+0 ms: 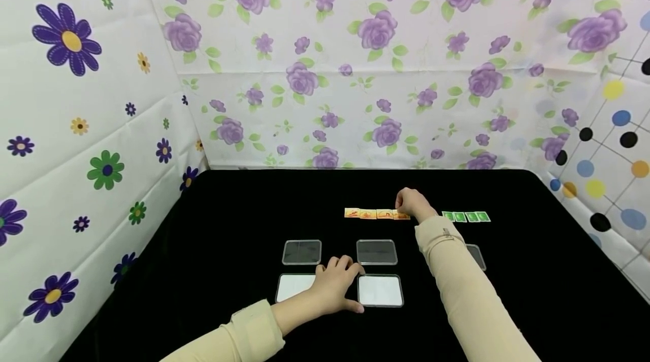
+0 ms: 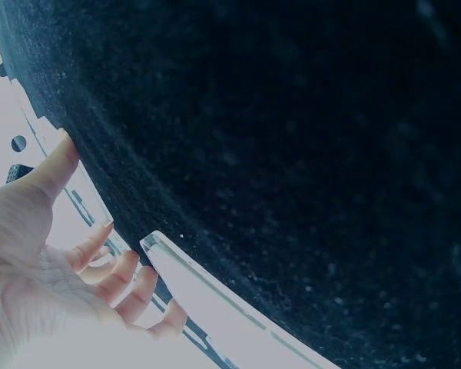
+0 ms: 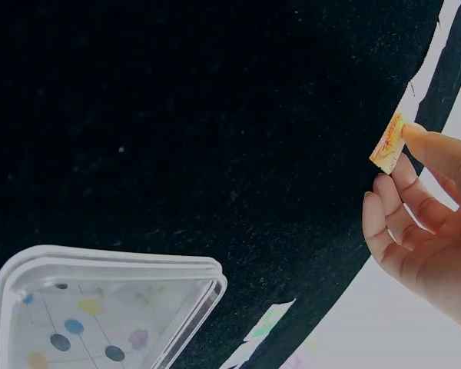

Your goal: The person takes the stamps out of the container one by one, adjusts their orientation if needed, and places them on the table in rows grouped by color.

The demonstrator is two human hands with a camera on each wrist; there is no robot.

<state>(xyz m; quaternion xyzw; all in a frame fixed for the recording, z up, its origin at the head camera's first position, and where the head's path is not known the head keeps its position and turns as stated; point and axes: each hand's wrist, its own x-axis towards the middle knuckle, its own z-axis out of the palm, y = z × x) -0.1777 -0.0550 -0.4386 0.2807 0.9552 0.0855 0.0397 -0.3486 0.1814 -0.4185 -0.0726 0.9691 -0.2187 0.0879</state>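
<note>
My right hand [image 1: 412, 204] is at the right end of a row of small orange-and-yellow picture cards [image 1: 368, 214]. In the right wrist view its thumb and forefinger pinch the end card [image 3: 387, 144] by the edge. Low over the table, my left hand [image 1: 332, 290] has its fingers spread and holds nothing. It hovers between two rounded clear cases with white inside: the left white case [image 1: 293, 285], partly hidden by the hand, and the right white case [image 1: 380, 291], close to its thumb and fingertips. Whether the fingertips touch that case I cannot tell.
Two dark-looking clear cases [image 1: 302, 252] lie behind the white ones. Another clear case [image 1: 476, 256] is partly hidden by my right sleeve. Beyond it runs a row of small green cards [image 1: 472, 216]. Floral cloth walls [image 1: 325, 69] border the black table [image 1: 213, 249].
</note>
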